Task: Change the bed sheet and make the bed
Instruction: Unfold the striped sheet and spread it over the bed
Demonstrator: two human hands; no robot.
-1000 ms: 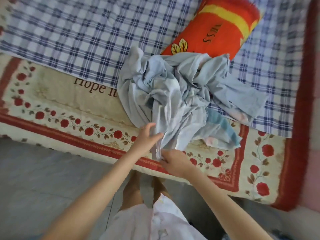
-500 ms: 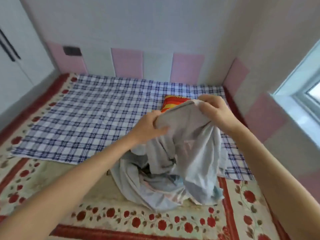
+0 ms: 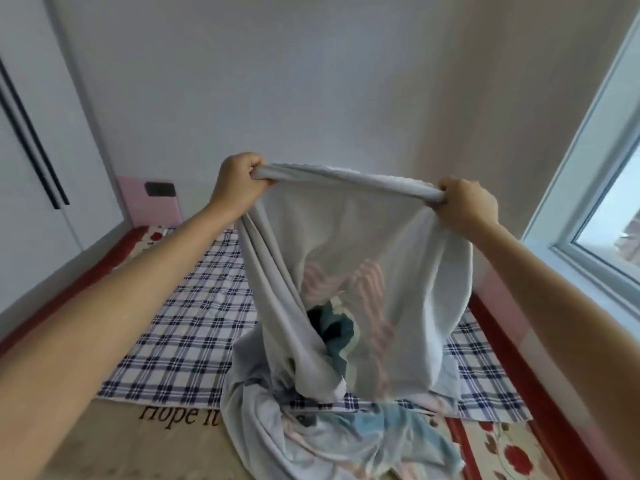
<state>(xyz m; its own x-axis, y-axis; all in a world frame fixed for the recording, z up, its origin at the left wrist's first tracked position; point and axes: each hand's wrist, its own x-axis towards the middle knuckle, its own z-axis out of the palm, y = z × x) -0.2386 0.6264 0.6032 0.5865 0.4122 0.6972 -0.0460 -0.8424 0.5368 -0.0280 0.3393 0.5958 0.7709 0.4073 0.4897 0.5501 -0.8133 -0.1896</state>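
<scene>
Currently, going left to right: white wardrobe (image 3: pixel 34 161) on the far left, not involved.

Left hand (image 3: pixel 239 188) is raised, fingers curled tight round the bunched top edge of the pale grey-blue sheet (image 3: pixel 349 237). The edge runs as a rolled band across to the right hand (image 3: pixel 465 211), which fists it the same way. Hands are well apart and the band between them is nearly taut.

The sheet hangs from that edge as a loose pouch. Its lower part is twisted and heaped on the bed, lying over the near edge of the blue checked sheet (image 3: pixel 180 327) and onto the rose-print underlay (image 3: pixel 512 455). Window (image 3: pixel 609 209) on the right.

Step, my read: opening out the grey-blue sheet to spread it. Can't tell whether the checked one is meant to stay or go.

Next move needs:
- the twist low down cleared, or it won't open flat
- hands worked out along the edge to the real corners
- a lift and a shake away from the body so it lands over the bed, not the near side
</scene>
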